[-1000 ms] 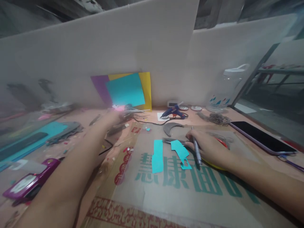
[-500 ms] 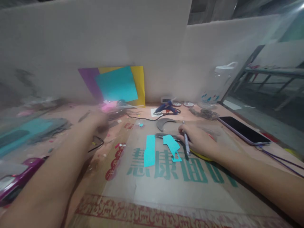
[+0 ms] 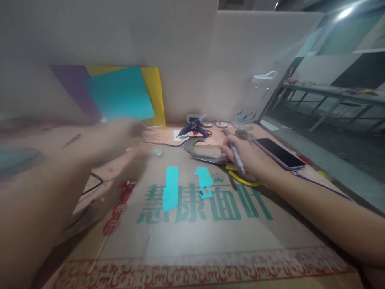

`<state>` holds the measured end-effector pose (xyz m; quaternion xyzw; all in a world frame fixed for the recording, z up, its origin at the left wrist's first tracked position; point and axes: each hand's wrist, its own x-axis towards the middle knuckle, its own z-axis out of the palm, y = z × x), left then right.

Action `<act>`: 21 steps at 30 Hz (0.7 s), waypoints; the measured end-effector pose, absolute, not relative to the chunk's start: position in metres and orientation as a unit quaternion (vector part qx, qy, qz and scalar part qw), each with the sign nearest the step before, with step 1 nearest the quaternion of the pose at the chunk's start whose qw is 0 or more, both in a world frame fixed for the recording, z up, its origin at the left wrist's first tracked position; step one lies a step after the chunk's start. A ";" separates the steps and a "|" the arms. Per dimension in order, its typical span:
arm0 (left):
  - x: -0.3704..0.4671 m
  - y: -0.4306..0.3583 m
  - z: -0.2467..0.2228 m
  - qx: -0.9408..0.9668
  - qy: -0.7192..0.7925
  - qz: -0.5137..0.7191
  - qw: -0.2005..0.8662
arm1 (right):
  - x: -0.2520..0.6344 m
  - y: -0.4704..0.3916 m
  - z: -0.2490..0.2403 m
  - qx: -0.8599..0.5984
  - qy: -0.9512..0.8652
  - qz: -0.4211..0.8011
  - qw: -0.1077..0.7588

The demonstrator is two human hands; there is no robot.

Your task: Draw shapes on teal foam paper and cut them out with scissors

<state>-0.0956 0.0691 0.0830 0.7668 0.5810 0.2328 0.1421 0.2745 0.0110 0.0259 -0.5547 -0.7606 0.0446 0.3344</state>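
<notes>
My right hand [image 3: 240,154] is closed on a pen [image 3: 238,160] with a pale barrel, above the cardboard's right part. Under and beside it lie scissors [image 3: 245,180] with yellow handles, their blades pointing left. My left hand [image 3: 128,134], smeared by motion, is in front of a blue sheet [image 3: 122,96] near the wall; its fingers do not show clearly. On the printed cardboard [image 3: 192,245] lie a long blue paper strip [image 3: 171,186] and a shorter blue scrap [image 3: 203,176]. A small blue paper piece [image 3: 206,192] with a hole touches that scrap.
Behind the scissors are a grey crescent-shaped piece [image 3: 189,145] and a blue glue gun [image 3: 192,128]. A clear bottle [image 3: 248,106] stands against the wall. To the right lies a phone [image 3: 279,153] with a cord. Yellow [image 3: 156,92] and purple [image 3: 72,84] sheets lean behind the blue one.
My left hand has moved right and toward the leaning sheets. My right hand keeps the pen and has shifted off the scissors' yellow handles, which show more. The view has turned right.
</notes>
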 end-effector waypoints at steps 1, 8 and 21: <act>-0.079 0.057 0.082 0.801 0.549 0.223 0.092 | 0.269 0.005 0.033 -0.549 -0.758 0.056 0.347; 0.023 -0.018 0.062 0.906 0.281 0.315 0.007 | 0.226 -0.028 0.053 -0.406 -0.750 0.335 0.400; 0.004 -0.037 -0.018 0.955 0.268 0.120 0.044 | 0.268 -0.028 0.019 -0.498 -0.753 0.291 0.317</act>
